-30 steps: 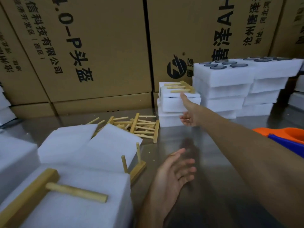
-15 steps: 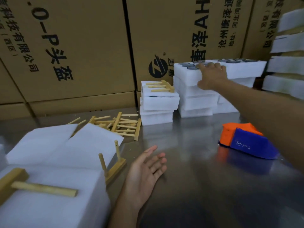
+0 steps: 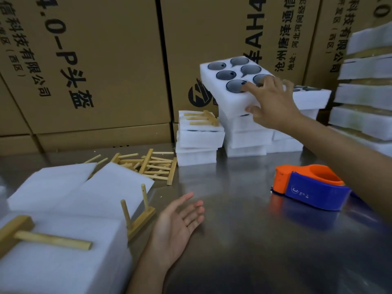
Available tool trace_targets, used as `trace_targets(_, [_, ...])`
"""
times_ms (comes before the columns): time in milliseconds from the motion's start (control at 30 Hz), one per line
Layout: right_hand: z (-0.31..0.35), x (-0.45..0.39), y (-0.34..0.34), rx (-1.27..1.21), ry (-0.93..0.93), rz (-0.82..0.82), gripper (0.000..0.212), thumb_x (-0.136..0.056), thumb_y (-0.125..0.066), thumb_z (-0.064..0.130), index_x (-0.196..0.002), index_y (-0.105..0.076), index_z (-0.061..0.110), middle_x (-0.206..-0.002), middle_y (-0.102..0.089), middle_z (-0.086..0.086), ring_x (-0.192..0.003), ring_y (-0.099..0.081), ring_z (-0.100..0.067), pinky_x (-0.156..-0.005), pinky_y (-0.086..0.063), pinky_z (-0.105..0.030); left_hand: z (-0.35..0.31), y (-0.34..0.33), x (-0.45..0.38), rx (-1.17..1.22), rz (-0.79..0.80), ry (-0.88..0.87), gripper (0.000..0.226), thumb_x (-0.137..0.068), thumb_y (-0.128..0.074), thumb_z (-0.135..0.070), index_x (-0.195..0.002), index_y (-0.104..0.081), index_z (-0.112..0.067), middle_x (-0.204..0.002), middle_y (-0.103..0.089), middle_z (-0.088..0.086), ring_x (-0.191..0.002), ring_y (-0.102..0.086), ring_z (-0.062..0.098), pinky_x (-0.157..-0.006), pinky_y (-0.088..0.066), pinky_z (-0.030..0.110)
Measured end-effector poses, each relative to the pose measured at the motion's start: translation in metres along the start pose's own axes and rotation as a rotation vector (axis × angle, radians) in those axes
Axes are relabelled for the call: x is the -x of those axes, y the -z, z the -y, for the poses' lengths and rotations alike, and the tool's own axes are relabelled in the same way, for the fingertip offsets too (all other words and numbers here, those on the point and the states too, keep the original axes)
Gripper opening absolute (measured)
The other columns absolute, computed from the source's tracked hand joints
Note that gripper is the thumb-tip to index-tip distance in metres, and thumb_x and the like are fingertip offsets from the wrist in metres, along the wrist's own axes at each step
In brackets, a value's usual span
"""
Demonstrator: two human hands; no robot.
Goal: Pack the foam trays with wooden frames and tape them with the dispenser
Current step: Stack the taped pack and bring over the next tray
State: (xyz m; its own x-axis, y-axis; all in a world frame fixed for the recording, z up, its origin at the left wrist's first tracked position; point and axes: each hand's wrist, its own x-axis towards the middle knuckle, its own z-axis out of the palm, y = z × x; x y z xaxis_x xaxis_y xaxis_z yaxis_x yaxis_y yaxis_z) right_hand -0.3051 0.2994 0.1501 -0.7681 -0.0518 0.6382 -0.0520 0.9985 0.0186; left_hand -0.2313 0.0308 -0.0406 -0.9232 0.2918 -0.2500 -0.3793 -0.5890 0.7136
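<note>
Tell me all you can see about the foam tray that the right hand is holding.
The foam tray is a thick white block with six round pockets on top, each holding a dark round piece. It is tilted, its far-left end raised above the tray stack. The right hand grips its near edge, fingers on top, thumb against the side.

Counting what is sitting on the steel table

Two hands are showing, one tilted foam tray (image 3: 231, 96) is showing six round pockets, one orange-and-blue tape dispenser (image 3: 309, 188) is lying nearby, and one loose pile of wooden frames (image 3: 148, 164) is resting there, too tangled to count.
</note>
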Motion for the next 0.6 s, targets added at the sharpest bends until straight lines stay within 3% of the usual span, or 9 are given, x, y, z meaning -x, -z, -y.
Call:
trace_targets(133, [0.029, 0.076, 0.045, -0.095, 0.119, -0.058, 0.051, -0.083, -0.072, 0.033, -0.128, -0.049, 0.037, -0.115, -0.042, -0.004, -0.119, -0.037, -0.028, -0.105, -0.021, -0.051, -0.003, -0.002, 0.003, 0.079, -0.039, -0.047, 0.046, -0.093, -0.054, -0.029, -0.134, -0.053, -0.009, -0.125, -0.063, 0.026, -0.117, -0.060, 0.038, -0.101, -0.046, 0.047])
trace_targets(267, [0.058, 0.163, 0.055, -0.165, 0.181, 0.088, 0.054, -0.081, -0.072, 0.037, -0.125, -0.043, 0.047, -0.115, -0.040, 0.001, -0.115, -0.035, -0.019, -0.102, -0.024, -0.049, -0.001, -0.006, 0.006, 0.104, -0.100, -0.196, 0.056, -0.094, -0.053, -0.039, -0.144, -0.043, -0.016, -0.140, -0.050, 0.019, -0.125, -0.052, 0.036, -0.111, -0.037, 0.049])
trace_targets(367, [0.081, 0.214, 0.036, -0.188, 0.120, 0.281, 0.054, -0.084, -0.066, 0.043, -0.130, -0.037, 0.050, -0.115, -0.036, 0.006, -0.120, -0.031, -0.016, -0.101, -0.022, -0.042, 0.003, -0.011, 0.006, 0.020, -0.137, -0.292, 0.058, -0.096, -0.048, -0.043, -0.148, -0.040, -0.019, -0.148, -0.044, 0.007, -0.136, -0.042, 0.027, -0.116, -0.030, 0.044])
trace_targets(433, [0.094, 0.241, 0.021, -0.194, 0.080, 0.398, 0.054, -0.085, -0.060, 0.047, -0.132, -0.035, 0.052, -0.111, -0.030, 0.011, -0.122, -0.028, -0.012, -0.104, -0.020, -0.038, 0.007, -0.016, 0.006, -0.045, -0.133, -0.347, 0.047, -0.100, -0.040, -0.036, -0.144, -0.045, -0.018, -0.144, -0.051, -0.001, -0.135, -0.045, 0.018, -0.111, -0.036, 0.031])
trace_targets(500, [0.102, 0.258, 0.012, -0.200, 0.049, 0.468, 0.055, -0.084, -0.057, 0.050, -0.134, -0.035, 0.053, -0.109, -0.027, 0.013, -0.124, -0.027, -0.010, -0.107, -0.018, -0.036, 0.011, -0.019, 0.004, -0.117, -0.091, -0.361, 0.033, -0.102, -0.038, -0.028, -0.124, -0.061, -0.018, -0.119, -0.069, -0.011, -0.113, -0.062, 0.005, -0.090, -0.050, 0.016])
trace_targets(533, [0.103, 0.260, 0.011, -0.212, 0.027, 0.485, 0.056, -0.082, -0.055, 0.052, -0.135, -0.036, 0.053, -0.110, -0.028, 0.014, -0.125, -0.026, -0.009, -0.108, -0.017, -0.035, 0.013, -0.021, 0.004, -0.164, -0.071, -0.353, 0.030, -0.101, -0.041, -0.025, -0.119, -0.063, -0.018, -0.112, -0.073, -0.010, -0.106, -0.066, 0.005, -0.084, -0.053, 0.016])
trace_targets(600, [0.105, 0.252, 0.015, -0.265, -0.029, 0.484, 0.060, -0.076, -0.051, 0.055, -0.135, -0.040, 0.051, -0.113, -0.033, 0.017, -0.124, -0.028, -0.006, -0.106, -0.015, -0.030, 0.015, -0.021, 0.002, -0.263, -0.055, -0.338, 0.036, -0.098, -0.047, -0.020, -0.132, -0.057, -0.011, -0.124, -0.068, 0.005, -0.117, -0.063, 0.018, -0.099, -0.051, 0.034])
